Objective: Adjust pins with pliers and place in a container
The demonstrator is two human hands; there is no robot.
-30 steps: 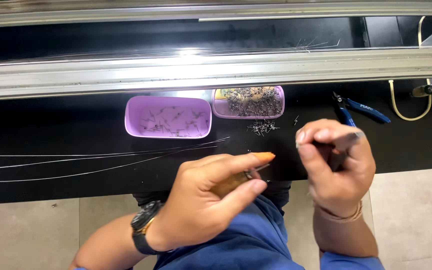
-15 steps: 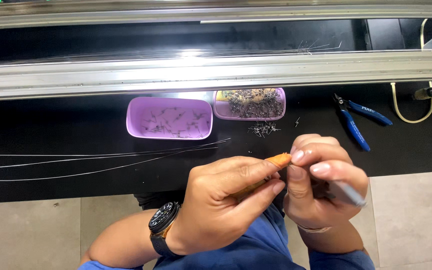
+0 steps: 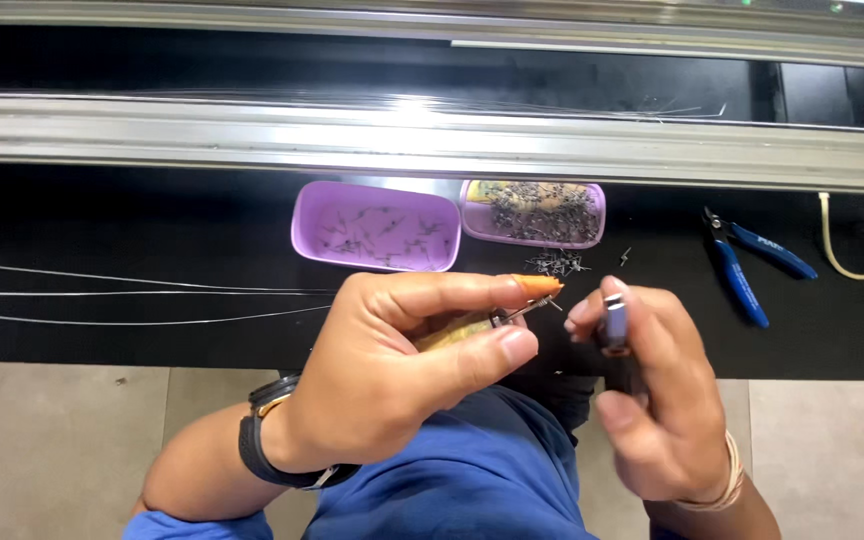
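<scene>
Thin metal pin (image 3: 524, 311); pinched in left hand (image 3: 402, 375); tiny, silvery.

Black wristwatch (image 3: 270, 450) on left wrist, orange fingertip cover (image 3: 535, 287), thin bracelet (image 3: 720, 480) on right wrist, blue clothing (image 3: 472, 480)

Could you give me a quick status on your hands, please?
Left hand pinching a small metal pin. Right hand gripping a grey tool. Nothing between them.

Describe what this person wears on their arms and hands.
Both hands are bare. The left hand has an orange rubber cot over the index fingertip and a black wristwatch on the wrist. The right hand has a thin pale band round the wrist. Short blue sleeves show at the frame's lower edge.
</scene>
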